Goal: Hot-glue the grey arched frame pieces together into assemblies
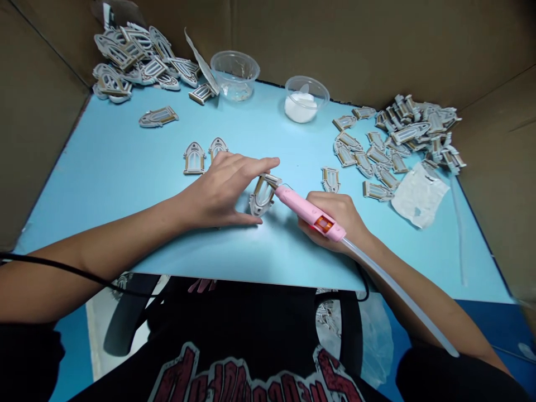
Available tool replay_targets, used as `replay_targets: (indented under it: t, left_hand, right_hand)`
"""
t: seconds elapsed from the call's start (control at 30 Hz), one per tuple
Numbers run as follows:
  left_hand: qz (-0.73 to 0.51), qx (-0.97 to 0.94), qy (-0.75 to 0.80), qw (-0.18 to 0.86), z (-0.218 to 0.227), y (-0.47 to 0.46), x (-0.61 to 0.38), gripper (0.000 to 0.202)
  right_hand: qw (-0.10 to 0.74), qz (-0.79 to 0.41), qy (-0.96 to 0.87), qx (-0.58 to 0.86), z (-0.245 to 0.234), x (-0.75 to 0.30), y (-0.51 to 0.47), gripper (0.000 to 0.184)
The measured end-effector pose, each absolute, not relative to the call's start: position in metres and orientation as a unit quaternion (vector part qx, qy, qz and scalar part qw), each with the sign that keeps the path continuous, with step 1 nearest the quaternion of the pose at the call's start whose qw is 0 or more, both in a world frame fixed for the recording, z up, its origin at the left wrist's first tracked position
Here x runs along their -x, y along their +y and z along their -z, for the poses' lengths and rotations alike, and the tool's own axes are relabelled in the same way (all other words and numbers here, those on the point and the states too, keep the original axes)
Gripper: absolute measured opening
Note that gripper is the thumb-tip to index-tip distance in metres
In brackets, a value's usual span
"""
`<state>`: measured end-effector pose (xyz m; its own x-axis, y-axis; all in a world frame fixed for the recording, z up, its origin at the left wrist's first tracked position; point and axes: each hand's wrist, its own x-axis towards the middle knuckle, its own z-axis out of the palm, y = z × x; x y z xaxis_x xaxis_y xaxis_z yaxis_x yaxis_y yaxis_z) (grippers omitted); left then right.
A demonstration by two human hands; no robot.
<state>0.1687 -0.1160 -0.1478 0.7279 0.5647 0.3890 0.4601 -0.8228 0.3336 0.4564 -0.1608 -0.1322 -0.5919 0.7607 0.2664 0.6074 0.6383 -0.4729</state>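
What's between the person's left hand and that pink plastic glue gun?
The head view shows a grey arched window piece, held by the left hand, its top at the tip of the pink plastic glue gun.

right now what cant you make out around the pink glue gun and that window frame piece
head view:
- tip of the pink glue gun, hidden where it meets the window frame piece
- fingers of the right hand, hidden under the gun
- white stuff in the clear tub, too small to identify
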Motion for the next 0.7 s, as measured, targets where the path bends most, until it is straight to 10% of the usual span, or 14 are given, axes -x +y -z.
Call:
replay_targets:
  t: [0.7]
  left_hand:
    - [-0.263, -0.918, 0.288, 0.08, 0.1459, -0.1148, -0.1709, 0.084]
  right_hand:
    - [0.221, -0.167, -0.872, 0.403, 0.1305, -0.4577, -0.1614, 0.027]
